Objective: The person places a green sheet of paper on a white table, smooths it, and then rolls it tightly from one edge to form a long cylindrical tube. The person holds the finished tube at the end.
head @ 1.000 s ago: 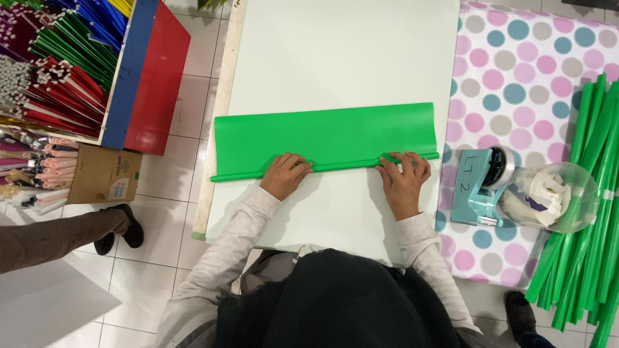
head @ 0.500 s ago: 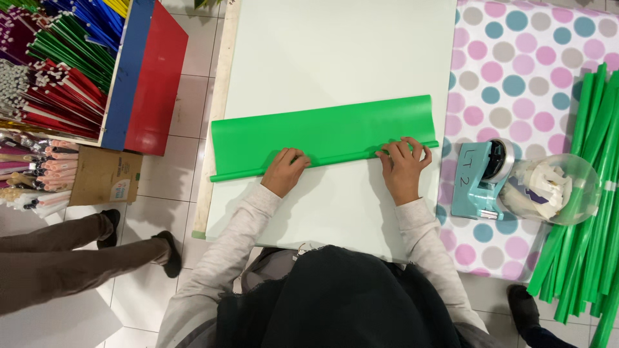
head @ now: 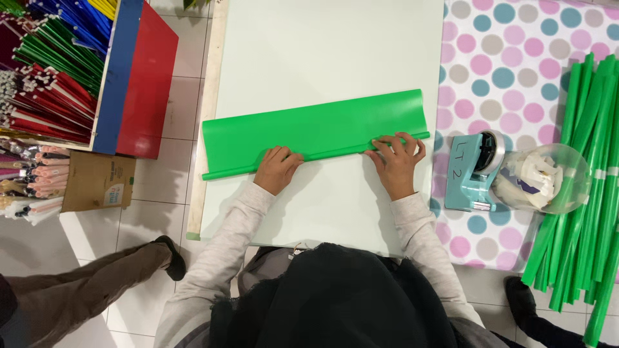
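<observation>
On the pale worktop [head: 335,51] only the near edge of the green sheet [head: 316,125] is rolled, both hands' grip, left hand [head: 277,169] and right hand [head: 394,162], pressed flat on the roll, most left flat.

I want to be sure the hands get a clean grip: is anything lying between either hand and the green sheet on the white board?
Nothing visible. The left hand and right hand both rest directly on the rolled near edge of the green sheet.

My head [head: 335,296] hides my lap and the board's [head: 322,64] near edge. At three o'clock the green rolls [head: 580,193] run off-frame; at eight, a passer-by's leg [head: 84,283] is cut.
</observation>
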